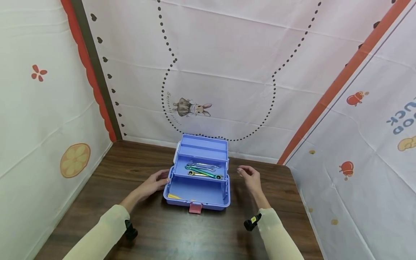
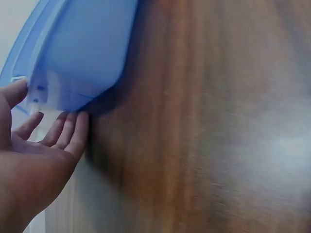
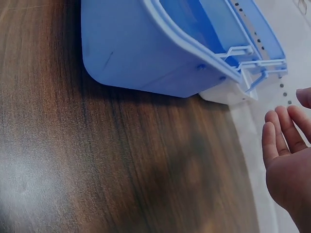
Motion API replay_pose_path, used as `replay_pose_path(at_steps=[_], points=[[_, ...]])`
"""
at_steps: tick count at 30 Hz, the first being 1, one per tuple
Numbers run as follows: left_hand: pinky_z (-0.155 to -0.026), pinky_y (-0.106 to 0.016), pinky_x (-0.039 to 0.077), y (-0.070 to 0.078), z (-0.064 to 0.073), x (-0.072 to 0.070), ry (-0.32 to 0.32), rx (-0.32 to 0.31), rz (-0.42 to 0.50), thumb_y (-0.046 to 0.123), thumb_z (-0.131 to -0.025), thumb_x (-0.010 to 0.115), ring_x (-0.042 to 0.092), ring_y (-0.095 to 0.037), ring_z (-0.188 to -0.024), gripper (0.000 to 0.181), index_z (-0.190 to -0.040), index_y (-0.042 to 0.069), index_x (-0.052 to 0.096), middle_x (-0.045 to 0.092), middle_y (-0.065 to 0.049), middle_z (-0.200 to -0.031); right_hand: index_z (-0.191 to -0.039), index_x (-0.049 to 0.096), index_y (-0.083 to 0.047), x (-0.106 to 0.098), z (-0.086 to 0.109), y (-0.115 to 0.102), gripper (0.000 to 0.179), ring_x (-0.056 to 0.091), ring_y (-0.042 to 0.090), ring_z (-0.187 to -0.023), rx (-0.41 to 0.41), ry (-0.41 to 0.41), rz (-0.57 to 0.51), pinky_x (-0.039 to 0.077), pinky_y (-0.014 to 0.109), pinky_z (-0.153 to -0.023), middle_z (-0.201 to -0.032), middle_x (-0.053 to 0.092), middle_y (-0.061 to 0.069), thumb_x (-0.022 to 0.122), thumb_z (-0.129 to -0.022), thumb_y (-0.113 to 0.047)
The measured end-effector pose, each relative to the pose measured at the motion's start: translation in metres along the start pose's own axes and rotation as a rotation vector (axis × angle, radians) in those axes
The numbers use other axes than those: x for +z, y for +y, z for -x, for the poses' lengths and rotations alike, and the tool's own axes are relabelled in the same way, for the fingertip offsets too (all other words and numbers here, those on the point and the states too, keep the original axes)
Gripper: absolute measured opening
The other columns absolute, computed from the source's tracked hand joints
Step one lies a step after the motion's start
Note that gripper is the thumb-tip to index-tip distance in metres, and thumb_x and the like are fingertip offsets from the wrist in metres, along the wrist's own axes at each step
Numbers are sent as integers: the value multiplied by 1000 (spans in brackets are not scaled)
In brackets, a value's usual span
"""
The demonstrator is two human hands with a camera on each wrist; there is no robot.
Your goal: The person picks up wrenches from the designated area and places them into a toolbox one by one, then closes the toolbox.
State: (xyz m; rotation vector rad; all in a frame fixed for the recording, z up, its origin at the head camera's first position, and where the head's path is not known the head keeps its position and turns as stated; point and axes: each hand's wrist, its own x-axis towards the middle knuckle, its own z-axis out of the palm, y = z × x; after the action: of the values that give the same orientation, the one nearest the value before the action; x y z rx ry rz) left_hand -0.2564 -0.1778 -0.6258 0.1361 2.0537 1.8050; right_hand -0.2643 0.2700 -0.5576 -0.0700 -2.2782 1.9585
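Hanging at the back, the printed cloth (image 1: pixel 221 72) took up most of my remote head-cam feed. Below it I had the dark wood table (image 1: pixel 162 234), & nr its far edge, approx. mid-width, sat the blue toolbox (image 1: pixel 198 189), upright & unfolded, tiers stepped up twd the cloth. Its lower tray (image 1: pixel 180 161) sat above the rear of the base. My L grip (image 1: pixel 157 180) was at the box's left side, wide, fingers slightly bent, thumb tip at the edge; couldn't tell if every fingertip touched. My R grip (image 1: pixel 251 177) was well apart from the box's right side, in the air, nothing held, fingers loosely curved w/ a narrow gap to the thumb. In the tray lay silver wrenches (image 1: pixel 206 164), a green wrench (image 1: pixel 203 171) & a gold wrench (image 1: pixel 198 174), close together. The red latch (image 1: pixel 195 208) hung at the base's front; a yellow piece (image 1: pixel 174 196) lay inside, front-left corner.
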Motion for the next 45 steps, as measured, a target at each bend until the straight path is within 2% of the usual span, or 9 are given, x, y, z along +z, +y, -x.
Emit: replay_pose_path(at_steps=[4, 9, 15, 20, 24, 30, 33, 39, 45], points=[[-115, -53, 47, 7, -10, -3, 46, 10, 72, 34, -110, 61, 42, -41, -149, 69, -164, 5, 30, 38, -26, -163, -130, 62, 15, 1, -4, 6, 34, 72, 27, -109, 49, 21, -15, 60, 35, -98, -125, 68, 32, 64, -108, -11], [-114, -49, 48, 17, -28, 4, 218, 23, 68, 37, -112, 56, 45, -36, -147, 62, -162, 5, 38, 42, -23, -161, -131, 62, 15, 9, -12, 17, 33, 71, 31, -113, 110, 60, -64, 59, 34, -100, -128, 67, 31, 62, -108, -8], [-103, -38, 57, 17, -44, 8, 334, -20, 122, 31, -113, 55, 53, -31, -137, 55, -159, 4, 43, 48, -21, -157, -136, 58, 16, 31, -17, 30, 36, 71, 20, -108, 224, 29, -157, 59, 31, -99, -130, 69, 28, 62, -108, -6], [-88, -29, 59, 14, -52, 7, 350, -37, 129, 35, -111, 57, 62, -24, -122, 55, -157, 5, 48, 56, -21, -150, -137, 59, 15, 49, -18, 34, 37, 69, 15, -104, 238, -1, -194, 59, 26, -95, -128, 67, 24, 63, -107, -6], [-84, -27, 59, 12, -57, 8, 340, -24, 114, 34, -111, 58, 66, -18, -110, 52, -154, 4, 52, 61, -21, -143, -135, 64, 11, 57, -19, 37, 34, 66, 14, -102, 238, 14, -124, 58, 22, -87, -126, 67, 21, 62, -106, -7], [-81, -26, 61, 13, -61, 8, 330, -26, 144, 32, -111, 59, 68, -13, -103, 50, -153, 5, 54, 61, -21, -142, -138, 65, 4, 59, -20, 39, 33, 65, 22, -108, 266, 4, -37, 57, 29, -88, -130, 67, 21, 57, -109, -12], [-84, -27, 61, 14, -63, 8, 334, -32, 139, 34, -110, 60, 68, -16, -107, 51, -153, 6, 55, 61, -21, -144, -139, 65, 1, 59, -20, 38, 33, 64, 24, -110, 287, -3, -29, 57, 32, -90, -132, 67, 21, 55, -110, -12], [-107, -42, 50, 17, -71, 9, 366, 6, -28, 30, -110, 60, 57, -29, -131, 46, -150, 6, 59, 60, -19, -148, -138, 65, 3, 59, -23, 37, 33, 66, 18, -101, 291, 5, -70, 57, 26, -83, -127, 69, 20, 54, -108, -4], [-109, -47, 49, 22, -77, 14, 420, 38, -52, 20, -107, 62, 56, -34, -133, 42, -145, 1, 64, 62, -23, -145, -136, 68, 6, 62, -23, 33, 33, 68, 18, -98, 273, 54, -82, 57, 23, -79, -123, 72, 22, 57, -105, 0]])
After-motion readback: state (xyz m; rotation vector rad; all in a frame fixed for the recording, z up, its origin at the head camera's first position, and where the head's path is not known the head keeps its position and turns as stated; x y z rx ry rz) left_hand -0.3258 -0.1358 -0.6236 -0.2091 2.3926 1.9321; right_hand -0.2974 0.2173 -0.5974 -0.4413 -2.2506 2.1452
